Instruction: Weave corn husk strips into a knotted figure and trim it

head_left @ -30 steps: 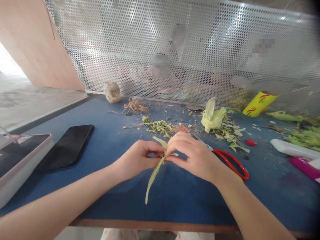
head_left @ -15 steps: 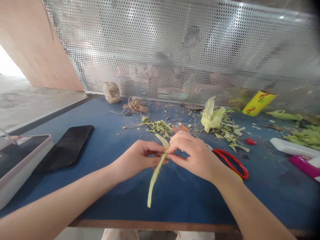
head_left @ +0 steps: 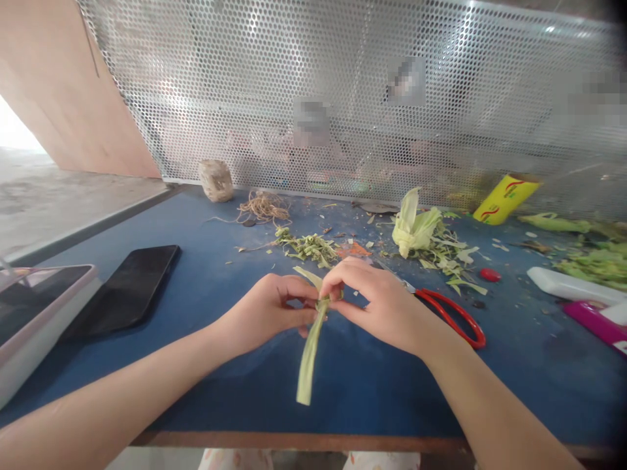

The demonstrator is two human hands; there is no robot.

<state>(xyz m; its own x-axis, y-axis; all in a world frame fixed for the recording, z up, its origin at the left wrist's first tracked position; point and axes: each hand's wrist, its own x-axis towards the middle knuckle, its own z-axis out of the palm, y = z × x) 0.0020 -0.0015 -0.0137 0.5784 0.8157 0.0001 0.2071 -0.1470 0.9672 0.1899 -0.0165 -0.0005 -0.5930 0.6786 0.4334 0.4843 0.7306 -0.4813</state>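
Observation:
Between my hands is a pale green strip of corn husk [head_left: 308, 362], its long end hanging toward the table's front edge and a shorter end pointing up and left. My left hand [head_left: 279, 303] pinches it from the left, thumb and fingers closed near its middle. From the right, my right hand [head_left: 369, 297] pinches the same spot, where the strip seems looped or knotted; the fingertips partly hide it. Red-handled scissors [head_left: 455, 316] lie beside my right wrist, their blades partly covered by the hand. Beyond my hands sits a pile of small knotted husk pieces [head_left: 311, 248].
A husk bundle [head_left: 414, 228] lies on shreds at the back. Twine [head_left: 264, 207], a wrapped roll [head_left: 215, 181] and a yellow tube [head_left: 507, 199] stand near the perforated metal screen [head_left: 274, 78]. A black phone [head_left: 127, 287] is left; a white and magenta tool [head_left: 592, 323] lies right.
The hanging end of the husk strip has swung right and turned its broad side to me. Its upper end now leans further left. Both hands keep their pinch, fingers slightly shifted.

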